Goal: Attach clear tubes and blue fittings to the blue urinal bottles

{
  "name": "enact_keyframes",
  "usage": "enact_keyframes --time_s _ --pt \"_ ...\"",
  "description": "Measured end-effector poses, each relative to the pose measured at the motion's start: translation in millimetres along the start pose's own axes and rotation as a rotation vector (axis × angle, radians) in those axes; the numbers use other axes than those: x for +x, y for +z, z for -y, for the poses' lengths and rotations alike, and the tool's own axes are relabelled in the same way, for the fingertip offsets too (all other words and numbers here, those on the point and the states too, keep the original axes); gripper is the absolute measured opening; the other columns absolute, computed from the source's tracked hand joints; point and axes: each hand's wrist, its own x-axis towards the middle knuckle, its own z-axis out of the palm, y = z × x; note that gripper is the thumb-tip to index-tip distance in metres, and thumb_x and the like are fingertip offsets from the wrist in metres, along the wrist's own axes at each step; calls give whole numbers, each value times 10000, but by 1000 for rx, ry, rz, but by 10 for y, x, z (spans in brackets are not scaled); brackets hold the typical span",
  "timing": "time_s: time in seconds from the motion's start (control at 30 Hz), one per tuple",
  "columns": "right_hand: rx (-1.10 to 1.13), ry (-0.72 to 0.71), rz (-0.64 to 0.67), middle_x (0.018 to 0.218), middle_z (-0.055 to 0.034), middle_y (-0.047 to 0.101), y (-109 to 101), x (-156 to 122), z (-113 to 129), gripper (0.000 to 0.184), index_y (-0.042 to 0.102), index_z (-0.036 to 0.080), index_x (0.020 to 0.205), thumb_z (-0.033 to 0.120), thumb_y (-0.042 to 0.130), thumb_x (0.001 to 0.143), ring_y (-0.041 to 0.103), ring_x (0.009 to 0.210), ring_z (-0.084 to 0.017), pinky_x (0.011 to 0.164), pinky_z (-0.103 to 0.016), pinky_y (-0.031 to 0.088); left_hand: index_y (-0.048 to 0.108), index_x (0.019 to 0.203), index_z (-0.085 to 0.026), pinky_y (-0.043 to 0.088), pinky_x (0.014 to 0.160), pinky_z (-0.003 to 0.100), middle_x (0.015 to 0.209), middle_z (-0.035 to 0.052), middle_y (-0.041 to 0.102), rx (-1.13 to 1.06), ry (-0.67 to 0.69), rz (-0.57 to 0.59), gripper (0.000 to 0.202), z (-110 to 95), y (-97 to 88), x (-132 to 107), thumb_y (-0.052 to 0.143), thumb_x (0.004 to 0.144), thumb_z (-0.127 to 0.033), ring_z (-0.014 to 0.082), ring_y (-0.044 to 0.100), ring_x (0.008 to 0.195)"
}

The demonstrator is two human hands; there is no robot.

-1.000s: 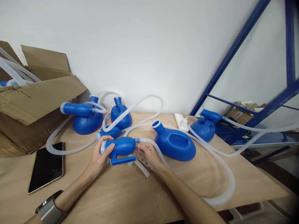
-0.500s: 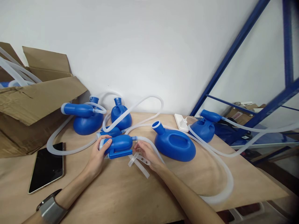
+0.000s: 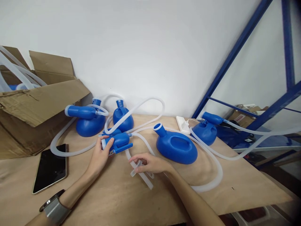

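Observation:
My left hand (image 3: 101, 154) is closed round the pale-rimmed mouth end of a blue plastic urinal receiver (image 3: 121, 140), which has a handle bar underneath. A clear hose (image 3: 145, 142) leads from a fitting at the receiver's right end. To its right, my right hand (image 3: 151, 164) pinches a translucent plastic strap (image 3: 135, 169) with a loop and holes. The strap lies over the cut free end of a hose (image 3: 145, 180). Beyond my right hand lies a blue urinal bottle (image 3: 176, 147) with an uncapped, tilted neck.
More blue urinal bottles (image 3: 90, 125) with receivers and coiled hoses stand along the wall. An open cardboard box (image 3: 44, 97) of hoses is at left, above a tablet (image 3: 50, 168). A white power strip (image 3: 182, 125) and a blue metal rack (image 3: 231, 59) are at right.
My right hand has come away from the hose fitting, moving down towards me with the strap. My left hand still holds the receiver, which has tilted and shifted slightly left.

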Motion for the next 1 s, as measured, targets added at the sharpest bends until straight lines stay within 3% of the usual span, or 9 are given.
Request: enact_keyframes --time_s 0.1,0.23,0.4,0.53,0.63,0.73,0.8,0.87,1.0 --pt "200 -28 199 916 -22 690 -73 -36 -25 351 764 179 1025 436 768 786 578 782 -152 708 -264 451 594 1164 -246 561 705 338 952 26 654 171 28 -13 582 70 -46 59 632 833 -723 222 649 824" --pt "606 -233 283 745 -49 661 -126 -78 -138 410 748 161 814 557 775 708 618 719 -200 676 -334 495 608 1133 -234 542 910 454 1013 53 670 348 90 -1 551 142 -94 146 548 878 -718 274 663 945" --pt "860 -618 566 567 -66 611 -214 -37 -238 437 704 163 642 578 671 773 607 527 -187 492 -307 490 664 1021 -210 469 1072 508 1166 109 643 599 394 74 429 234 -100 181 452 963 -578 306 637 1120" --pt "889 -667 745 540 -77 608 -184 -47 -257 516 661 159 598 643 631 775 643 516 -224 437 -314 500 682 1061 -214 457 1091 517 1199 118 674 674 683 -19 347 270 -148 155 398 1028 -411 297 633 1141" --pt "846 -557 565 559 -76 606 -86 -93 -235 570 656 160 636 714 609 766 645 559 -241 498 -362 518 665 1223 -224 417 1141 529 1292 130 667 608 1014 41 308 205 -204 20 449 1028 -324 312 603 1255" --pt "787 -432 481 571 -68 600 -60 -131 -136 604 688 154 718 747 583 777 605 560 -224 538 -373 498 503 1498 -254 382 1185 552 1499 150 558 503 1212 320 486 68 -184 -248 337 1067 -405 344 515 1404" --pt "770 -400 508 586 -60 606 -112 -171 -28 593 702 141 779 719 574 813 588 550 -212 544 -359 484 419 1569 -260 422 1163 541 1510 155 561 458 1218 457 592 -58 -105 -451 247 1069 -527 350 544 1384" --pt "783 -370 420 605 -47 617 -190 -245 94 565 694 135 855 685 563 865 589 556 -203 557 -340 479 411 1573 -280 525 1063 464 1418 138 644 472 1156 505 606 -217 10 -622 324 1053 -580 322 642 1265" --pt "717 -209 110 704 -28 699 -299 -462 306 553 652 175 1122 685 571 923 644 599 -194 579 -295 488 493 1508 -355 591 728 242 1106 31 766 540 1072 548 484 -613 249 -766 558 1031 -408 166 737 808"
